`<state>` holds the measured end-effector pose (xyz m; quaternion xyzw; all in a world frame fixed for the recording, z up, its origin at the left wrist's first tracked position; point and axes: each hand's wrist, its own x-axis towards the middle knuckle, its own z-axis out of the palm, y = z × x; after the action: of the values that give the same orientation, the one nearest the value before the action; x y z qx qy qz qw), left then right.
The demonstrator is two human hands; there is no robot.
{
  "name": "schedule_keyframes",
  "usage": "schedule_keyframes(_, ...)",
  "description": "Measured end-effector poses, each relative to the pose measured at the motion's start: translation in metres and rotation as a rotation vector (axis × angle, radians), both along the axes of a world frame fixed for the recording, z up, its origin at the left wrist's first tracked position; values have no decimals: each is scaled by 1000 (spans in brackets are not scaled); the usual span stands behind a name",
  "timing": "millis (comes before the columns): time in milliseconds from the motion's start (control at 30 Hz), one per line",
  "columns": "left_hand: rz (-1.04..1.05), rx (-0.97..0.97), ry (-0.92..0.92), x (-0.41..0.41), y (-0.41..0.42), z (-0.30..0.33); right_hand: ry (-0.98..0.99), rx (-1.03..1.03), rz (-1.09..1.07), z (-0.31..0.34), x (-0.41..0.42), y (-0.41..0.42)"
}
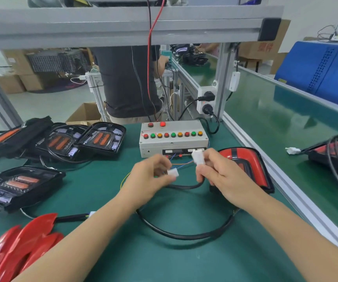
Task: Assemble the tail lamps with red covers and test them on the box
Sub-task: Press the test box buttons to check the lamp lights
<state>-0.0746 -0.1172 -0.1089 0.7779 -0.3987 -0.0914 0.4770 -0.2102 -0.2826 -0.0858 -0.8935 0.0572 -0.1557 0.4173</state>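
Bench top: matt green mat (107, 200), smooth, faint sheen.
Frame: brushed grey aluminium rail (123, 27).
Test box: off-white matt plastic box (173, 142), glossy round buttons.
Covers: glossy red plastic covers (21, 245).
Lamp cable: smooth black rubbery cable (184, 235).
Far corner: brown cardboard carton (85, 113).

- The stack of glossy red plastic lamp covers (19, 247) runs off the bottom-left corner.
- The red-covered tail lamp (247, 163) is partly hidden behind the right hand (223, 176).
- Grey test box (173, 137) markings are too small to read.
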Motion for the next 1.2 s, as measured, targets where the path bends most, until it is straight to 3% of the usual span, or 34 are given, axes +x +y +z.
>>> schedule_keyframes(100, 36, -193, 339, 6, 0, 7, 71, -38, 15, 5, 5, -1)
schedule_keyframes(200, -22, -269, 464, 8, 4, 11, 144, -81, 57, 7, 12, 0)
schedule_keyframes(633, -50, -182, 446, 13, 12, 14, 194, -276, 21, 7, 22, 7)
schedule_keyframes(933, 4, -171, 399, 11, 6, 14, 176, -264, 4, 4, 24, 17)
schedule_keyframes(1200, -69, -226, 546, 11, 4, 7, 160, -212, 3, 8, 24, 21)
